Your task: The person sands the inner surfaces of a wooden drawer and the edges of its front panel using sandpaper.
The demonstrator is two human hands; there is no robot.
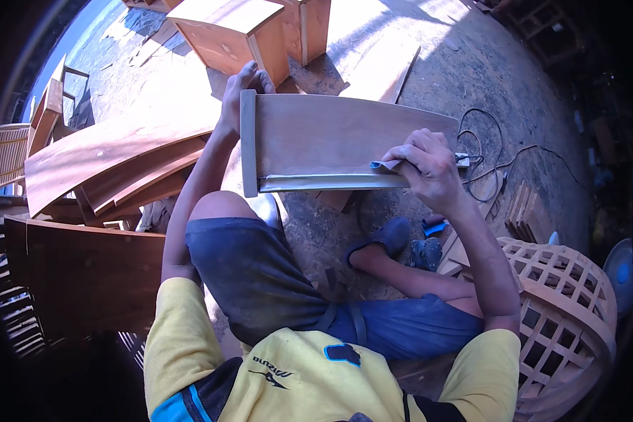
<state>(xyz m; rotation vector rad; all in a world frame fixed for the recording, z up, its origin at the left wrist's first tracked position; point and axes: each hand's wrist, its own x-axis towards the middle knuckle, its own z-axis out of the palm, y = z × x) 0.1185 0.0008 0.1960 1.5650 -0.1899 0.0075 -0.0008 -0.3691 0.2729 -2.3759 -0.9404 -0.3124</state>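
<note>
A wooden drawer [344, 137] lies across in front of me, its thicker end panel [249, 144] at the left. My left hand [243, 91] is closed on the far corner of that panel; some of its fingers are hidden. Over the drawer's right part, my right hand [429, 165] pinches a folded piece of blue-backed sandpaper [385, 166]. The sandpaper sits close to the drawer's near edge, where a bright, pale strip [330, 182] runs along. Whether it touches the wood I cannot tell.
Wooden cabinets [235, 35] stand beyond the drawer. Curved boards [112, 158] and a dark panel [91, 271] are stacked at left. Cables [496, 165] lie on the floor at right, near wood pieces [529, 211]. A lattice wooden frame [555, 309] and a fan [619, 274] stand lower right.
</note>
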